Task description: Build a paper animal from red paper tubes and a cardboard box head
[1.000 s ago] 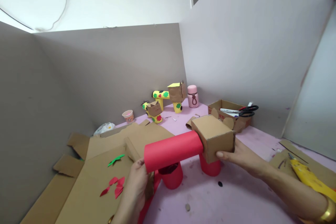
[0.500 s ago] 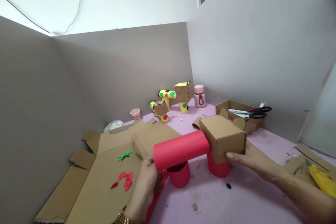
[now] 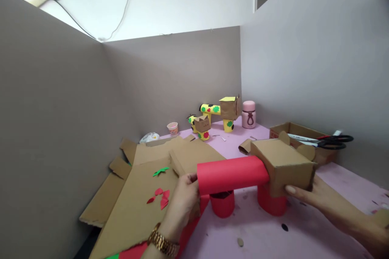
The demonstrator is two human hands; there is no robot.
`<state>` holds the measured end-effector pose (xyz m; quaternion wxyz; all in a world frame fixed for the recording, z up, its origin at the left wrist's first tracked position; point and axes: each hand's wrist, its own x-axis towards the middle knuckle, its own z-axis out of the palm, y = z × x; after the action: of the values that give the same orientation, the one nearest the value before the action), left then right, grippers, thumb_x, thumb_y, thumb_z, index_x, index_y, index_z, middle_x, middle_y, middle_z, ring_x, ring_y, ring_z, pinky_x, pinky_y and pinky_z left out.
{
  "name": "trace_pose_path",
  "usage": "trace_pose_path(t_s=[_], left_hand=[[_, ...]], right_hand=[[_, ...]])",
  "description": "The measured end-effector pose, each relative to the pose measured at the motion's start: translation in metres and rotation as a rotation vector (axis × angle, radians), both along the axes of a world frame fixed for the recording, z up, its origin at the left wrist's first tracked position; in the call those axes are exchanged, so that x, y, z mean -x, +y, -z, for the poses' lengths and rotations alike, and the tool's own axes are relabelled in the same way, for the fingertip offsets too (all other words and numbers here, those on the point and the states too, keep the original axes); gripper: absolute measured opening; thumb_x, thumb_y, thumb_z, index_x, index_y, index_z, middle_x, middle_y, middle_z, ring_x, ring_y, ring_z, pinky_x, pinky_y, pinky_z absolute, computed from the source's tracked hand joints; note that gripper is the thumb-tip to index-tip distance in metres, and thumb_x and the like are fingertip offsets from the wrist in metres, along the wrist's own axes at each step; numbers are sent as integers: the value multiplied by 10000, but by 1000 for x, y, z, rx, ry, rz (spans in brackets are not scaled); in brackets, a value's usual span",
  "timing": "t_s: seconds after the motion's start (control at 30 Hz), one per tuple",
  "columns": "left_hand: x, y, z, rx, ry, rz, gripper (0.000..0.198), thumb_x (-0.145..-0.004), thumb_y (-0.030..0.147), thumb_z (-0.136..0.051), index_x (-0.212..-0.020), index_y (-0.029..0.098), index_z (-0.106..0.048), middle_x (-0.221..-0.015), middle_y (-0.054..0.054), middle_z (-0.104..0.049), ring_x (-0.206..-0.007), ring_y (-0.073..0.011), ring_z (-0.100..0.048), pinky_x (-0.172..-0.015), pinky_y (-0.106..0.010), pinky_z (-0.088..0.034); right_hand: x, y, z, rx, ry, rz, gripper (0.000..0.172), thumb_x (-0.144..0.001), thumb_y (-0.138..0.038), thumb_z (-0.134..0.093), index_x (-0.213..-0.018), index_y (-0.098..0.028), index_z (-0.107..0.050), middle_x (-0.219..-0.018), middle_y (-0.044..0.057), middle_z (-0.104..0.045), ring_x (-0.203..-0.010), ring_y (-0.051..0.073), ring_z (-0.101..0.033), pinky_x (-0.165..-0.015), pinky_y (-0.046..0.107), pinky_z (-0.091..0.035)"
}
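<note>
My left hand (image 3: 184, 194) pinches the left end of a red paper tube (image 3: 231, 175), which lies sideways. At its right end the tube meets a cardboard box (image 3: 281, 166) with rounded ear-like tabs on its far side. My right hand (image 3: 319, 196) grips the lower right part of this box, thumb in front; the other fingers are mostly hidden. Below the box stands a red paper cylinder (image 3: 271, 201). A second, open-topped red cylinder (image 3: 223, 205) is under the tube, nearer my left hand; whether it touches the tube, I cannot tell.
Cardboard sheets (image 3: 139, 202) cover the left, with red paper pieces (image 3: 162, 196) and a green cutout (image 3: 161, 171). Behind are yellow spotted paper animals (image 3: 228, 108), a paper cup (image 3: 173, 128) and a pink flask (image 3: 249, 115). Scissors (image 3: 334, 141) lie over a cardboard tray (image 3: 326, 154).
The camera has turned left, so the scene sits further right in view. Both hands keep their hold on the tube and box, and the tube looks more level.
</note>
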<state>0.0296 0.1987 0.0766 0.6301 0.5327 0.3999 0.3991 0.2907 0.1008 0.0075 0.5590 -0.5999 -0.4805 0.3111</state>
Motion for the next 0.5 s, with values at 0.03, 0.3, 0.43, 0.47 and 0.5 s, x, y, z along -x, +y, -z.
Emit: trace_pose_path(t_s=[0.03, 0.3, 0.43, 0.47, 0.5], left_hand=[[0, -1, -4, -2, 19, -26, 99, -500, 69, -655, -458, 158, -661, -392, 11, -596, -364, -96, -470, -412, -203, -352], [0, -2, -9, -18, 148, -61, 136, -457, 45, -569, -367, 144, -596, -329, 47, -510, -345, -46, -312, -377, -173, -226], [2, 4, -2, -97, 200, -14, 122, -503, 100, -565, -405, 155, -611, -344, 56, -509, -368, -63, -313, -392, -187, -233], [3, 6, 0, -133, 227, 5, 110, -506, 108, -574, -416, 159, -614, -357, 54, -519, -379, -72, -333, -399, -193, -245], [4, 8, 2, -168, 260, 18, 98, -504, 115, -582, -424, 161, -615, -370, 50, -531, -390, -80, -354, -406, -198, -259]], right_hand=[[0, 0, 0, -1, 5, -6, 854, -666, -562, -688, -1386, -245, -357, -1415, 107, -468, -1269, 358, -422, -1024, 466, -400], [4, 3, -8, -58, 40, -66, 907, -695, -550, -684, -1429, -208, -277, -1378, 151, -491, -1258, 349, -435, -1029, 489, -378], [4, 5, -10, -130, 82, -128, 952, -680, -534, -713, -1443, -217, -239, -1391, 146, -478, -1254, 343, -441, -1018, 485, -386], [3, 5, -10, -145, 93, -138, 959, -677, -515, -728, -1445, -221, -234, -1406, 143, -463, -1261, 340, -434, -1023, 481, -380], [2, 5, -10, -155, 105, -147, 965, -674, -493, -743, -1446, -225, -229, -1413, 140, -456, -1264, 337, -432, -1024, 477, -378]])
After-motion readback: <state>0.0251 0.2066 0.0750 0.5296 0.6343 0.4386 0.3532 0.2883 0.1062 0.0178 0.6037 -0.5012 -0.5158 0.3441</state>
